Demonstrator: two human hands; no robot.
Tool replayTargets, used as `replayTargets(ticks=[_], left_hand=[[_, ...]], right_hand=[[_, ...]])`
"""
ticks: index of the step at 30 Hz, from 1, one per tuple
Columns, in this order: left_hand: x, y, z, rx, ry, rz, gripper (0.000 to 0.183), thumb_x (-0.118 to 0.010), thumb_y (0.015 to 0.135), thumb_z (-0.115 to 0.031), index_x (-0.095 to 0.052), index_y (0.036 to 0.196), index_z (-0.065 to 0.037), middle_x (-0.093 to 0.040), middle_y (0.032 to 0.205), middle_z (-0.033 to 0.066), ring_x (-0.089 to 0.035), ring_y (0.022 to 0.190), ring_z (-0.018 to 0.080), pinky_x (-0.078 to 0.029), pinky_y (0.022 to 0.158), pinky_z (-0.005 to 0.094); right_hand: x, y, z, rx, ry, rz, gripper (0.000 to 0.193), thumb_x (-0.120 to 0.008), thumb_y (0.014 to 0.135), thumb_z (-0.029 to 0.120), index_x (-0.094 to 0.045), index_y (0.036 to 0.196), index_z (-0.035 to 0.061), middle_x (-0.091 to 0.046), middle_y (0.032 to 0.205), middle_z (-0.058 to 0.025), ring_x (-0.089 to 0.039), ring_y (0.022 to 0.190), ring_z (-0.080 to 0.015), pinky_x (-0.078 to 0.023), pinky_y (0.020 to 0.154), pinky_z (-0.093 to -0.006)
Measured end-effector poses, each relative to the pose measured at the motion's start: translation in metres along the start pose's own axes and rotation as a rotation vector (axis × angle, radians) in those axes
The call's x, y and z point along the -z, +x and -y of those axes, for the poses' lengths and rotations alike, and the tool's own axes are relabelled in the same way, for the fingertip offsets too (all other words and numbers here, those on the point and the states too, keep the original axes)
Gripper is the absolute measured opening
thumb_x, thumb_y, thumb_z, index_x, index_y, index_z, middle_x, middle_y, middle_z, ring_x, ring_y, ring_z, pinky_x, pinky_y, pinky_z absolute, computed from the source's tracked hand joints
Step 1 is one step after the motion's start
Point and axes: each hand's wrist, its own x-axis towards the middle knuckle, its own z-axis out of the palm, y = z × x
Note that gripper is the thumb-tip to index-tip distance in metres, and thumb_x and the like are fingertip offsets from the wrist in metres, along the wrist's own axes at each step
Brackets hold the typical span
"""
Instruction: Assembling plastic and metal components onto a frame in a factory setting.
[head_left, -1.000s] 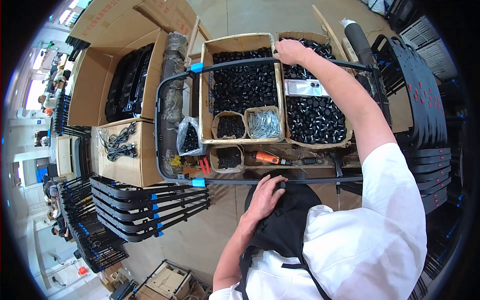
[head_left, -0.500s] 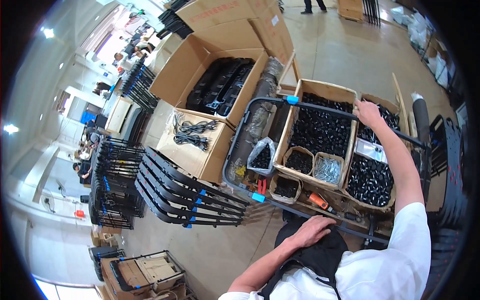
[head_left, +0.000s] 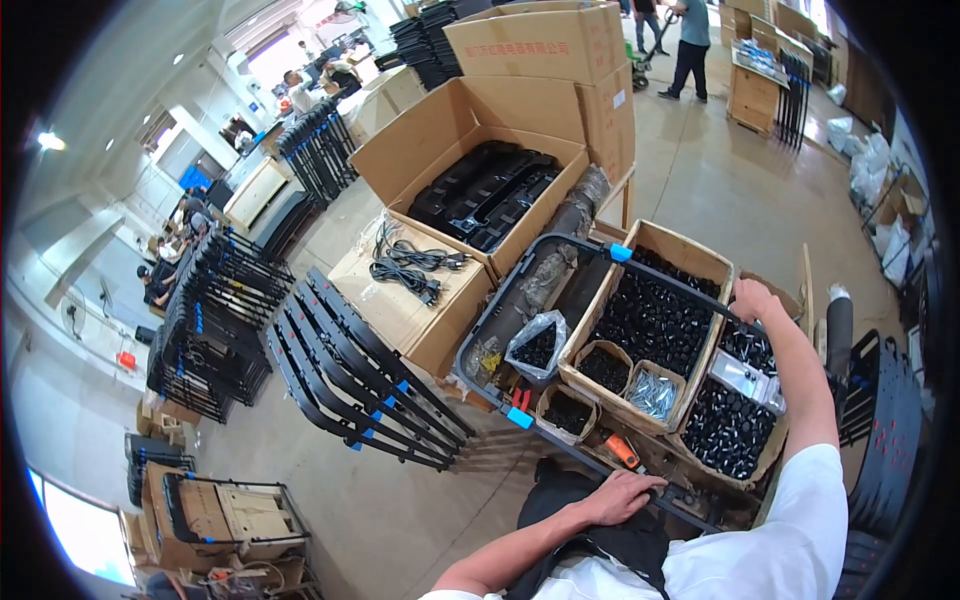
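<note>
A black tube frame (head_left: 484,335) with rounded corners and bits of blue tape lies across bins of small parts. My right hand (head_left: 757,303) is closed round its far-side tube, arm stretched out. At the near tube, close to my body, my left hand (head_left: 622,497) grips the frame with bent fingers, partly hiding it. Beneath the frame, a wooden bin (head_left: 572,362) holds black knobs (head_left: 650,315), and more black knobs (head_left: 728,435) fill the bin to its right. Silvery bolts (head_left: 655,393) sit in a small box. An orange-handled tool (head_left: 622,450) lies near my left hand.
Left of the bins stand an open carton (head_left: 400,165) of black moulded parts and a box with coiled black cables (head_left: 410,265). Several stacked black frames (head_left: 350,370) lean further left. A grey roll (head_left: 838,325) rises at right. A person (head_left: 692,45) stands far back.
My view has turned, so the bins and frame sit lower in the picture and people show at the top. Both hands stay on the frame.
</note>
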Motion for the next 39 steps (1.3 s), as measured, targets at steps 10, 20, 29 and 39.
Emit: replayTargets(ticks=[10, 20, 29, 39], left_hand=[[0.01, 0.0, -0.005, -0.014, 0.234, 0.007, 0.024, -0.056, 0.105, -0.016, -0.069, 0.126, -0.016, -0.066, 0.112, 0.0126, -0.062, 0.119, 0.0345, -0.043, 0.107, 0.0485], [-0.002, 0.015, 0.017, -0.016, 0.065, 0.17, 0.026, -0.052, 0.106, -0.019, -0.064, 0.128, -0.012, -0.071, 0.108, 0.0192, -0.068, 0.108, 0.0406, -0.053, 0.092, 0.0519], [-0.01, 0.009, 0.017, -0.057, -0.028, 0.017, 0.039, -0.064, 0.105, -0.024, -0.059, 0.14, -0.009, -0.067, 0.121, 0.0204, -0.066, 0.113, 0.0389, -0.052, 0.097, 0.0494], [0.009, 0.014, 0.012, 0.32, -0.168, 0.263, 0.035, -0.06, 0.104, -0.017, -0.061, 0.138, -0.011, -0.069, 0.127, 0.017, -0.067, 0.117, 0.0333, -0.052, 0.102, 0.042]], right_hand=[[0.002, -0.006, 0.017, -0.074, -0.02, -0.222, 0.045, -0.062, 0.095, 0.038, -0.079, 0.111, -0.0006, -0.077, 0.118, -0.0267, -0.075, 0.113, -0.0391, -0.059, 0.1, -0.0488], [0.005, -0.001, 0.015, -0.072, -0.122, -0.155, 0.05, -0.056, 0.104, 0.043, -0.08, 0.113, 0.0007, -0.076, 0.122, -0.0255, -0.075, 0.114, -0.0379, -0.06, 0.098, -0.0478], [-0.004, -0.011, 0.031, -0.135, -0.148, -0.159, 0.048, -0.062, 0.096, 0.046, -0.081, 0.115, 0.0056, -0.077, 0.123, -0.0194, -0.075, 0.116, -0.0338, -0.06, 0.099, -0.0468], [0.018, -0.011, 0.037, -0.177, -0.041, 0.085, 0.059, -0.051, 0.101, 0.051, -0.08, 0.115, 0.0024, -0.076, 0.128, -0.0196, -0.074, 0.12, -0.033, -0.059, 0.099, -0.0463]])
